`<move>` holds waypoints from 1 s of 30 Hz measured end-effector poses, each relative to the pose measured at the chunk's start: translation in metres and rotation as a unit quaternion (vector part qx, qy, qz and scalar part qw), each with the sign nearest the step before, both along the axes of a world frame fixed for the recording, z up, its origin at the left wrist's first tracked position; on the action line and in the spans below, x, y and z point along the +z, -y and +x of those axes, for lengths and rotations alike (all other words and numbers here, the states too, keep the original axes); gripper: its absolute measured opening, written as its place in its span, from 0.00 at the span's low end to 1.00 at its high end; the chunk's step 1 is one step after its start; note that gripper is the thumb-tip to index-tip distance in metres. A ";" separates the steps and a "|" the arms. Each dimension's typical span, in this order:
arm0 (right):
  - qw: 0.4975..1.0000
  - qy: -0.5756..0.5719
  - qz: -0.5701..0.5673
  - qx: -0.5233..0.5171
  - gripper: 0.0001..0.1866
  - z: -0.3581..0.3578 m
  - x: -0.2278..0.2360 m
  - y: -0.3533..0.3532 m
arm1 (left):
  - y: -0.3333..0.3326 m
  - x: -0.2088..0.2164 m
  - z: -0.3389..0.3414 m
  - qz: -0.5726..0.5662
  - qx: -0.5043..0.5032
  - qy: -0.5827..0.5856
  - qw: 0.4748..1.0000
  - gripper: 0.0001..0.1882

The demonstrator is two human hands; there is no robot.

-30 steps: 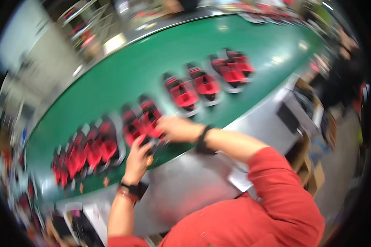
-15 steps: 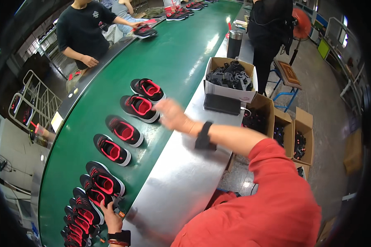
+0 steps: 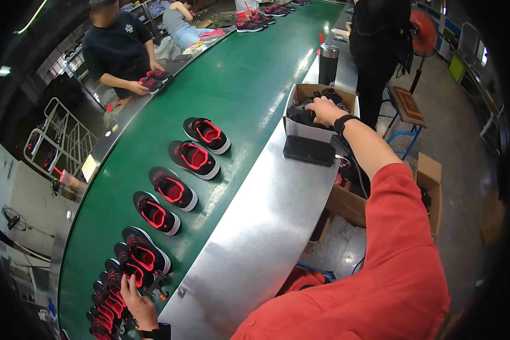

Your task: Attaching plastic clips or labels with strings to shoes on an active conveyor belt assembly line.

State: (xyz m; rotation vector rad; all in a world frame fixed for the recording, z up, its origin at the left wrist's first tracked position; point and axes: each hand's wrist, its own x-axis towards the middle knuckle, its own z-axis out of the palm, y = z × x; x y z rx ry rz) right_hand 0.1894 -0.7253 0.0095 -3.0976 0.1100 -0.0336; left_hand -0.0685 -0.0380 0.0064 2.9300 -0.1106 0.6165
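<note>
Black-red shoes (image 3: pixel 173 188) lined up on green surface (image 3: pixel 255 79); left hand (image 3: pixel 139 306) half-open at one heel, hold unclear; right hand (image 3: pixel 325 111) into box (image 3: pixel 309 131) of dark parts (image 3: pixel 302 115), can't tell grip.

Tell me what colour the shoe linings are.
The linings are bright pinkish red, seen best in the head view.

No wording or number is coming out readable. A small pale print (image 3: pixel 129 28) is showing on the chest of a co-worker's dark shirt (image 3: pixel 109 55), beyond the far edge of the green belt (image 3: pixel 249 68), too tiny to make out. By the belt's near edge, an orange tag (image 3: pixel 163 296) is showing beside a shoe (image 3: pixel 137 268), any lettering being too small to read.
</note>
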 end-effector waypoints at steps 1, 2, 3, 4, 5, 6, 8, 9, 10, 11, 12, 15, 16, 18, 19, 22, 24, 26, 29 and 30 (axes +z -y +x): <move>1.000 0.002 0.013 -0.011 0.23 0.000 -0.002 0.005 | 0.005 -0.001 0.003 -0.005 -0.006 0.001 1.000 0.39; 0.998 0.038 0.054 -0.003 0.21 0.004 -0.011 0.017 | 0.011 -0.001 0.006 -0.010 -0.012 0.002 1.000 0.39; 0.992 0.096 0.075 0.010 0.20 0.004 -0.014 0.023 | 0.017 -0.002 0.008 -0.016 -0.016 0.001 1.000 0.39; 0.986 0.131 0.099 -0.015 0.20 0.006 -0.014 0.031 | 0.021 -0.001 0.010 -0.031 -0.019 0.009 0.999 0.39; 0.978 0.167 0.123 -0.040 0.20 0.007 -0.013 0.039 | 0.026 0.000 0.012 -0.042 -0.024 0.012 0.999 0.38; 0.962 0.237 0.134 -0.030 0.20 0.007 -0.007 0.042 | 0.029 0.002 0.012 -0.053 -0.026 0.013 0.998 0.38; 0.929 0.205 0.302 -0.056 0.17 0.006 0.009 0.047 | 0.040 0.007 0.016 -0.062 -0.046 0.024 0.997 0.37; 0.884 0.143 0.440 -0.070 0.16 0.006 0.022 0.033 | 0.048 0.009 0.016 -0.061 -0.056 0.033 0.996 0.36; 0.810 0.074 0.581 -0.023 0.13 0.003 0.029 0.012 | 0.061 0.014 0.018 -0.070 -0.074 0.031 0.994 0.33; 0.795 -0.008 0.606 -0.004 0.12 -0.008 0.045 -0.018 | 0.072 0.016 0.021 -0.085 -0.103 0.025 0.991 0.32; 0.802 -0.083 0.591 0.034 0.12 -0.025 0.061 -0.046 | 0.090 0.019 0.029 -0.095 -0.143 0.028 0.985 0.33; 0.803 -0.303 0.490 0.153 0.19 -0.066 0.054 -0.106 | 0.164 0.030 0.054 -0.040 -0.282 0.001 0.959 0.47; 0.770 -0.387 0.459 0.215 0.21 -0.075 0.050 -0.136 | 0.182 0.033 0.053 -0.025 -0.306 -0.008 0.952 0.50; 0.714 -0.450 0.432 0.316 0.16 -0.099 0.030 -0.194 | 0.208 0.037 0.044 -0.010 -0.353 -0.021 0.935 0.56; 0.685 -0.477 0.434 0.340 0.17 -0.111 0.021 -0.220 | 0.216 0.041 0.038 -0.001 -0.364 -0.045 0.930 0.56; 0.600 -0.551 0.448 0.368 0.20 -0.136 0.009 -0.265 | 0.212 0.031 0.017 -0.008 -0.316 -0.174 0.933 0.45; 0.528 -0.599 0.497 0.341 0.25 -0.144 0.003 -0.274 | 0.199 0.013 0.009 -0.179 -0.254 -0.215 0.926 0.38; 0.458 -0.567 0.632 0.261 0.26 -0.143 -0.007 -0.276 | 0.187 -0.007 0.006 -0.404 -0.184 -0.255 0.859 0.24; 0.589 -0.305 0.690 0.288 0.25 -0.150 -0.024 -0.288 | 0.182 -0.022 0.003 -0.658 -0.031 -0.259 0.706 0.17; 0.591 -0.240 0.697 0.327 0.22 -0.158 -0.029 -0.293 | 0.184 -0.016 0.000 -0.727 -0.059 -0.273 0.627 0.18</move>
